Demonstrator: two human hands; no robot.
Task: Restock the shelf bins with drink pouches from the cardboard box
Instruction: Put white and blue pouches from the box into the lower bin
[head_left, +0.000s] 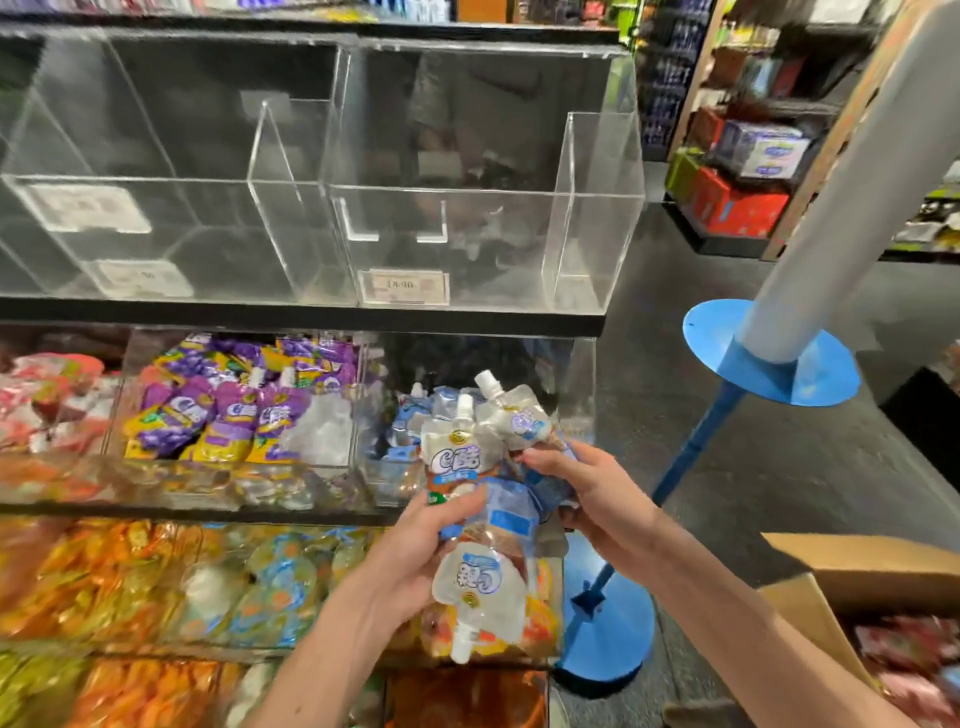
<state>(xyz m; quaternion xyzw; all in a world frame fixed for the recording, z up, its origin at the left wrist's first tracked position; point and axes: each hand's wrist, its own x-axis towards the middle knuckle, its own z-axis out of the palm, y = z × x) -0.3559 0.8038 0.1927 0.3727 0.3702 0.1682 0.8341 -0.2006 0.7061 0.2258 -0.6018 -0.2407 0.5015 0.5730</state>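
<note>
Both hands hold one bundle of white-and-blue drink pouches (480, 493) with white spouts, in front of the shelf's right end. My left hand (415, 556) grips the bundle from the left and below; one pouch (475, 587) hangs upside down from it. My right hand (582, 493) grips the bundle from the right, two spouts pointing up. Just behind the bundle is a clear bin (576, 374) on the middle shelf with a few of the same pouches (410, 415) low inside. The open cardboard box (857, 571) sits at the lower right.
The neighbouring bin holds purple pouches (234, 410). Clear bins on the top shelf (493, 244) show nothing inside and carry a price tag. Orange and blue packets fill the lower bins (156, 577). A blue stand with a grey pole (769, 353) rises on the right.
</note>
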